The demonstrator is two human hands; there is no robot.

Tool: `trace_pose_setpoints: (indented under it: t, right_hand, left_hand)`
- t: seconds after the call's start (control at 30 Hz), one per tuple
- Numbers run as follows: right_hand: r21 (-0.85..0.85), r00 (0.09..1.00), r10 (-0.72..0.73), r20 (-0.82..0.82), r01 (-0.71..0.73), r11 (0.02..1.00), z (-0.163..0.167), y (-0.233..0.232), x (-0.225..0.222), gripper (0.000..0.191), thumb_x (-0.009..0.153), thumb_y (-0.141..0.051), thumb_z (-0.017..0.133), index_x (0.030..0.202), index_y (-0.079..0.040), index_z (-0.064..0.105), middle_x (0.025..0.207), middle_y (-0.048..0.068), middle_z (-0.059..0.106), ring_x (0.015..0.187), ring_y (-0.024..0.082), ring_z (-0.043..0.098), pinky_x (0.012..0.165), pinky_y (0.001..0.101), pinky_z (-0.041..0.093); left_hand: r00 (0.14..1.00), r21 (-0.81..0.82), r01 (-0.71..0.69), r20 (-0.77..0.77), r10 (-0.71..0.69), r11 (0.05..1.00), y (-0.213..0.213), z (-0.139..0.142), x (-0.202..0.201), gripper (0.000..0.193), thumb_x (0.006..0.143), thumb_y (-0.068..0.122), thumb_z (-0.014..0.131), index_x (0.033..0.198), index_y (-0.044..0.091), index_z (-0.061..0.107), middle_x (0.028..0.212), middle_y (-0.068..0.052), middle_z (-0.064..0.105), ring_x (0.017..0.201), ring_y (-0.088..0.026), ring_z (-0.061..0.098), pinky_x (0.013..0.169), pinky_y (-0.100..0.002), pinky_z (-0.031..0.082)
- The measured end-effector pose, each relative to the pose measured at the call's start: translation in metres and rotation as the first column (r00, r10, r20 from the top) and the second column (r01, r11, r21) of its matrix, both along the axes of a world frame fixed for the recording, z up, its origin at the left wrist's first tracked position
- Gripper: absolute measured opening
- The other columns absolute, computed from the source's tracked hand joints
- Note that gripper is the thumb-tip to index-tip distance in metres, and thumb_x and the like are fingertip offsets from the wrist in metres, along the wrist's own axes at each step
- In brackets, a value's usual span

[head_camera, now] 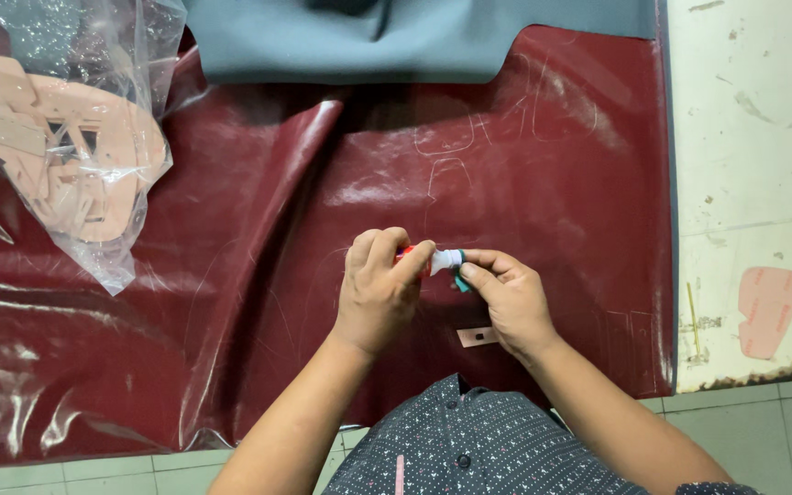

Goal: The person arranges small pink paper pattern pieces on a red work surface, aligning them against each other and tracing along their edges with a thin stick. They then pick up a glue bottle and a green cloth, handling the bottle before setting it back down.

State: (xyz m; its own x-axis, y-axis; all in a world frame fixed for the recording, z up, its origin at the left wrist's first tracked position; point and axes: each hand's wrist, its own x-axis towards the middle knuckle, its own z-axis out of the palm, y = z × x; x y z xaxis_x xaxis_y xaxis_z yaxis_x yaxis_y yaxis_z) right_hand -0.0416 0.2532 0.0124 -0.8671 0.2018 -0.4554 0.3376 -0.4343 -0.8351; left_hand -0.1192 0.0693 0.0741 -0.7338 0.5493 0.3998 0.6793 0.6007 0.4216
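A: What are the hands doing?

B: Both meet over the middle of the dark red leather sheet [231, 302]. The left hand [379, 291] has its fingers curled round the red end of a small tube [434, 260], thumb pressed along the top. The right hand [509, 298] pinches the tube's white end between thumb and forefinger, and something small and teal sticks out just under those fingertips.

A: So the tube is off the table?

B: Yes, it is held between the two hands, just above the leather, near the person's body.

A: Anything lying close by?

B: A small pinkish cut piece [478, 336] with a dark hole rests on the leather just below the right hand, at the wrist.

A: And further off?

B: At the far left a clear plastic bag [93, 119] holds a stack of pale pink cut pieces. A grey-blue sheet [414, 41] overlaps the leather's far edge. On the right, on the worn white tabletop [753, 137], lies a pink rounded pattern piece [768, 310], well apart from the hands.
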Motion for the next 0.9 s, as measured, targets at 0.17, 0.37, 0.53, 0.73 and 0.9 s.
trace_pose_setpoints:
  t: [0.17, 0.37, 0.53, 0.73, 0.9]
  right_hand:
    - [-0.041, 1.000, -0.009, 0.023, 0.010, 0.999, 0.001, -0.007, -0.001, 0.024, 0.098, -0.005, 0.063, 0.120, 0.003, 0.071, 0.104, 0.008, 0.076, 0.088, 0.012, 0.070, 0.083, 0.0278, 0.057]
    - [-0.055, 0.999, -0.029, 0.013, 0.030, 0.998, -0.001, -0.010, 0.000, 0.023, 0.099, -0.005, 0.062, 0.118, 0.003, 0.072, 0.102, 0.008, 0.076, 0.088, 0.012, 0.070, 0.082, 0.0272, 0.057]
    - [0.232, 0.995, 0.072, -0.071, -0.054, 0.971, 0.000, -0.005, -0.012, 0.019, 0.097, -0.008, 0.067, 0.112, 0.003, 0.073, 0.096, 0.005, 0.075, 0.086, 0.009, 0.068, 0.080, 0.0261, 0.057]
    - [0.911, 0.909, 0.274, -0.315, 0.209, 0.356, 0.000, 0.031, -0.095, 0.007, 0.093, -0.012, 0.075, 0.099, -0.009, 0.075, 0.098, 0.007, 0.073, 0.093, 0.024, 0.071, 0.086, 0.0385, 0.052]
    - [0.953, 0.889, 0.369, -0.272, 0.302, -0.025, -0.010, 0.017, -0.130, 0.007, 0.090, -0.016, 0.079, 0.096, -0.014, 0.076, 0.093, 0.003, 0.066, 0.093, 0.025, 0.063, 0.085, 0.0439, 0.043]
  left_hand:
    - [0.997, -0.005, 0.029, -0.075, -0.029, 1.000, 0.001, 0.004, -0.004, 0.031, 0.086, 0.008, 0.073, 0.115, 0.015, 0.069, 0.116, -0.005, 0.058, 0.108, -0.025, 0.056, 0.097, -0.041, 0.046]
    - [0.998, -0.010, 0.044, -0.045, -0.044, 0.999, 0.000, 0.000, -0.007, 0.030, 0.084, 0.005, 0.073, 0.112, 0.016, 0.069, 0.114, -0.004, 0.059, 0.108, -0.024, 0.057, 0.098, -0.040, 0.045]
    - [0.989, 0.108, 0.008, 0.144, -0.023, 0.994, -0.014, -0.020, -0.016, 0.046, 0.071, 0.003, 0.077, 0.114, 0.013, 0.063, 0.113, -0.008, 0.061, 0.108, -0.032, 0.058, 0.096, -0.043, 0.048]
    - [0.931, 0.201, -0.222, 0.336, 0.145, 0.954, -0.044, -0.060, -0.029, 0.050, 0.085, 0.016, 0.083, 0.121, 0.008, 0.049, 0.110, -0.014, 0.059, 0.100, -0.036, 0.059, 0.085, -0.046, 0.050]
    - [0.958, 0.229, -0.210, 0.242, 0.153, 0.951, -0.052, -0.084, -0.028, 0.050, 0.087, 0.017, 0.081, 0.122, 0.008, 0.046, 0.111, -0.014, 0.058, 0.100, -0.036, 0.058, 0.088, -0.046, 0.049]
